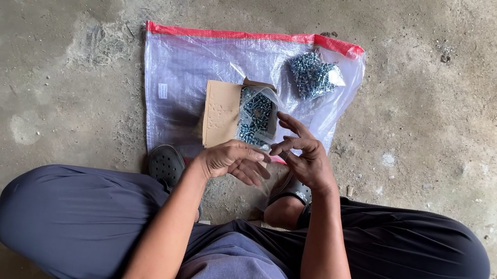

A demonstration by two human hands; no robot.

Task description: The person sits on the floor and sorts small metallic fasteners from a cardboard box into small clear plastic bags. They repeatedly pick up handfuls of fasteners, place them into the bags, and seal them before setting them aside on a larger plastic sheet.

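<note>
My left hand [231, 160] and my right hand [303, 155] meet just above my feet. Between them they pinch a small clear plastic bag [266, 187] with a red strip at its top; the bag hangs down between my hands. My left fingers curl around its edge, and my right thumb and forefinger hold it with the other fingers spread. Just beyond my hands lies an open brown cardboard box [221, 113] holding a clear bag of silvery screws [256, 116]. A second heap of screws [311, 74] in clear plastic lies further back to the right.
The box and screws rest on a flat translucent woven sack [179, 78] with a red top edge, spread on a rough concrete floor [445, 122]. My knees in dark trousers spread left and right, and my feet wear dark sandals [166, 163].
</note>
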